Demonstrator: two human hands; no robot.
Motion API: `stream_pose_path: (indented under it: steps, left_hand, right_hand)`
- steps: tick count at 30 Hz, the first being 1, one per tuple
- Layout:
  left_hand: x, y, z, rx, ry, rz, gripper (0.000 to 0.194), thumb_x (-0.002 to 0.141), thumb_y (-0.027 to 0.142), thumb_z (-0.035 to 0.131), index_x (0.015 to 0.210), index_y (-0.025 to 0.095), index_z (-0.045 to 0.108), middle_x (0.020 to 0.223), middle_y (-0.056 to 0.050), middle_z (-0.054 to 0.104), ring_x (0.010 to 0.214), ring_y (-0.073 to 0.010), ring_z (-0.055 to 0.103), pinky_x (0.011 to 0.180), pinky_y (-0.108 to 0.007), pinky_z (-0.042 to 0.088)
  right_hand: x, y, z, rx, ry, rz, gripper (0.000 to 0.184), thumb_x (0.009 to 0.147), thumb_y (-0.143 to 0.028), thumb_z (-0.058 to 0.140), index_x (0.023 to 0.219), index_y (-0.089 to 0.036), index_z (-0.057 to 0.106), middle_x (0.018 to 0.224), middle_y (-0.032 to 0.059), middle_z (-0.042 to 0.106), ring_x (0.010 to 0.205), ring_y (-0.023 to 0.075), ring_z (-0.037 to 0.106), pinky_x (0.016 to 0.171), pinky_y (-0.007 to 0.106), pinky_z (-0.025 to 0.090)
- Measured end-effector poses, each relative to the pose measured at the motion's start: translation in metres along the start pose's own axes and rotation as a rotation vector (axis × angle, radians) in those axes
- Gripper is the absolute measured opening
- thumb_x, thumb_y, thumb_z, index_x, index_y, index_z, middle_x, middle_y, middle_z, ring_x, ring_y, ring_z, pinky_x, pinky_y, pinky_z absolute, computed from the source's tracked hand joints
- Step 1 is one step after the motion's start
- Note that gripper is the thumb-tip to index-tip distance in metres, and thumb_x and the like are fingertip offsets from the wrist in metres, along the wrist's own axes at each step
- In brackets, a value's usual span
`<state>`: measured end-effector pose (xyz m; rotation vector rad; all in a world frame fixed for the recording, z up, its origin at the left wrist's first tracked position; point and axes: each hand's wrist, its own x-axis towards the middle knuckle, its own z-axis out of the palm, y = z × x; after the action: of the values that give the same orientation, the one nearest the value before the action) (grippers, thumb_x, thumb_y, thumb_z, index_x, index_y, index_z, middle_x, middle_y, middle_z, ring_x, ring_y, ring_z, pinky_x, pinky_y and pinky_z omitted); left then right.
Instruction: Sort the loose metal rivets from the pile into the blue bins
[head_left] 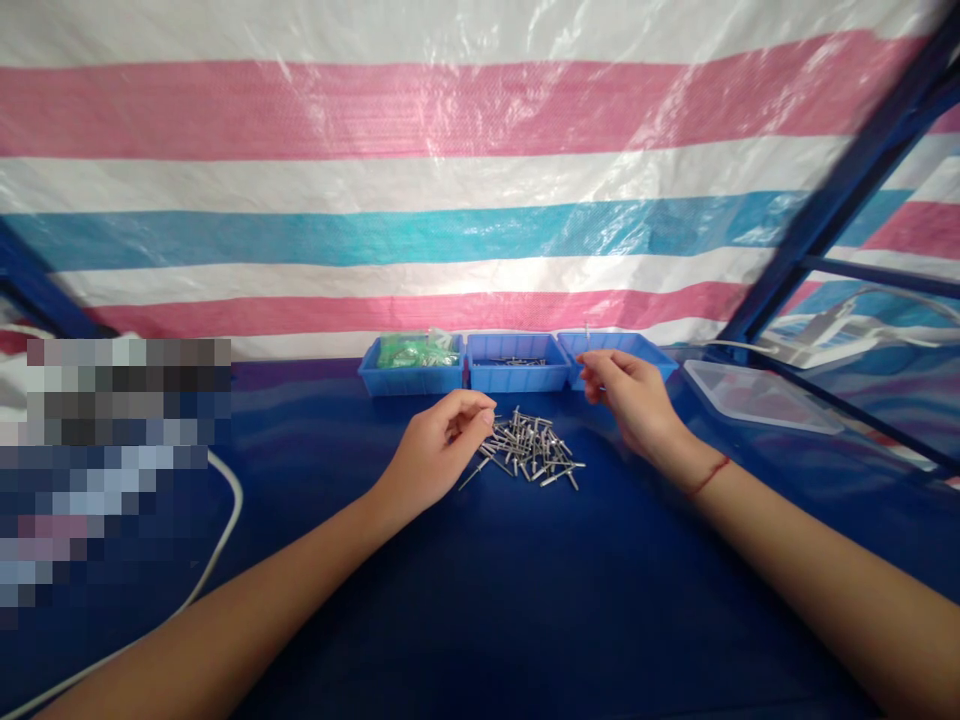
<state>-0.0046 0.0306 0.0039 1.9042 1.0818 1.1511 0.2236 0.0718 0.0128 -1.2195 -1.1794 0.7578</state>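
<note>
A loose pile of silvery blind rivets lies on the dark blue tabletop. At its left edge is my left hand, thumb and fingertips pinched together; whatever sits between them is hidden. My right hand is raised before the right blue bin, its fingers curled and pressed together. A thin pale upright sliver shows just above those fingertips, too faint to name. Behind the pile, the middle blue bin contains several rivets. Green and clear plastic bags fill the left blue bin.
A clear plastic lid lies at the right, near a white cable and device beyond a blue frame bar. Another white cable curves along the left beside a blurred-out patch. Striped plastic sheeting hangs behind the table.
</note>
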Motion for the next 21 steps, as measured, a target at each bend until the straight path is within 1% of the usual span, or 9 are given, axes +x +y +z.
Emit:
stream_pose_path:
  steps: [2, 4, 7, 9, 11, 14, 17, 19, 21]
  left_hand:
    - [0.002, -0.002, -0.003, 0.026, 0.003, 0.018, 0.018, 0.086, 0.032, 0.052, 0.093, 0.018, 0.06, 0.077, 0.0, 0.063, 0.069, -0.0125, 0.059, 0.062, -0.023, 0.045]
    - [0.004, -0.004, -0.005, 0.074, -0.009, 0.03, 0.018, 0.086, 0.032, 0.052, 0.094, 0.018, 0.061, 0.077, 0.0, 0.064, 0.068, -0.0126, 0.059, 0.062, -0.024, 0.045]
    - [0.007, -0.008, -0.011, 0.238, -0.061, 0.053, 0.019, 0.086, 0.029, 0.05, 0.096, 0.018, 0.062, 0.077, -0.001, 0.064, 0.062, -0.0119, 0.055, 0.06, -0.025, 0.043]
    - [0.009, -0.009, -0.016, 0.383, -0.104, 0.107, 0.018, 0.086, 0.026, 0.049, 0.092, 0.018, 0.064, 0.077, -0.001, 0.064, 0.06, -0.012, 0.054, 0.061, -0.026, 0.043]
    - [0.009, -0.009, -0.02, 0.499, -0.142, 0.188, 0.019, 0.086, 0.023, 0.048, 0.09, 0.017, 0.065, 0.082, -0.003, 0.064, 0.067, -0.0135, 0.056, 0.067, -0.028, 0.044]
    - [0.01, -0.009, -0.022, 0.606, -0.163, 0.279, 0.024, 0.087, 0.024, 0.047, 0.1, 0.018, 0.066, 0.096, -0.006, 0.064, 0.085, -0.0181, 0.058, 0.08, -0.032, 0.045]
    - [0.013, -0.011, -0.018, 0.669, -0.103, 0.283, 0.026, 0.087, 0.031, 0.051, 0.103, 0.019, 0.068, 0.097, -0.007, 0.064, 0.09, -0.0212, 0.057, 0.083, -0.036, 0.044]
    - [0.016, -0.014, -0.014, 0.695, -0.055, 0.27, 0.025, 0.086, 0.035, 0.055, 0.099, 0.02, 0.07, 0.094, -0.007, 0.064, 0.088, -0.0215, 0.056, 0.082, -0.036, 0.044]
    - [0.02, -0.017, -0.011, 0.721, -0.057, 0.259, 0.023, 0.084, 0.036, 0.057, 0.094, 0.021, 0.072, 0.092, -0.007, 0.064, 0.086, -0.0213, 0.056, 0.082, -0.036, 0.044]
  right_hand:
    - [0.01, 0.002, -0.007, 0.08, 0.067, 0.115, 0.017, 0.071, -0.031, 0.061, 0.072, -0.015, 0.061, 0.062, -0.0002, 0.053, 0.046, 0.0081, 0.045, 0.043, 0.023, 0.038]
    - [0.014, 0.001, -0.01, 0.129, 0.1, 0.181, 0.016, 0.072, -0.03, 0.06, 0.074, -0.014, 0.061, 0.062, -0.0004, 0.052, 0.044, 0.0075, 0.044, 0.041, 0.022, 0.038]
    - [0.012, -0.002, -0.01, 0.162, 0.11, 0.211, 0.014, 0.074, -0.027, 0.056, 0.075, -0.013, 0.061, 0.06, -0.001, 0.05, 0.044, 0.0068, 0.044, 0.04, 0.021, 0.037]
    - [0.008, -0.005, -0.007, 0.172, 0.077, 0.209, 0.014, 0.075, -0.026, 0.056, 0.076, -0.013, 0.061, 0.06, -0.0012, 0.05, 0.045, 0.0064, 0.044, 0.041, 0.02, 0.037]
    - [0.002, -0.006, -0.003, 0.159, 0.024, 0.192, 0.013, 0.074, -0.026, 0.057, 0.076, -0.014, 0.062, 0.061, -0.0012, 0.051, 0.046, 0.0065, 0.045, 0.042, 0.02, 0.037]
    - [-0.005, -0.003, 0.003, 0.104, -0.053, 0.143, 0.014, 0.074, -0.027, 0.057, 0.076, -0.014, 0.062, 0.061, -0.0009, 0.051, 0.048, 0.0071, 0.046, 0.043, 0.02, 0.036]
    - [-0.012, 0.001, 0.009, -0.004, -0.139, 0.06, 0.019, 0.075, -0.032, 0.057, 0.075, -0.014, 0.062, 0.061, -0.0005, 0.052, 0.048, 0.0079, 0.045, 0.043, 0.021, 0.035]
    - [-0.018, 0.0, 0.014, -0.097, -0.212, 0.0, 0.021, 0.076, -0.034, 0.056, 0.074, -0.014, 0.061, 0.06, -0.0005, 0.053, 0.048, 0.0082, 0.045, 0.044, 0.022, 0.036]
    - [-0.025, -0.002, 0.018, -0.161, -0.273, -0.049, 0.022, 0.077, -0.036, 0.055, 0.073, -0.014, 0.061, 0.06, -0.0007, 0.053, 0.048, 0.0088, 0.046, 0.045, 0.022, 0.036]
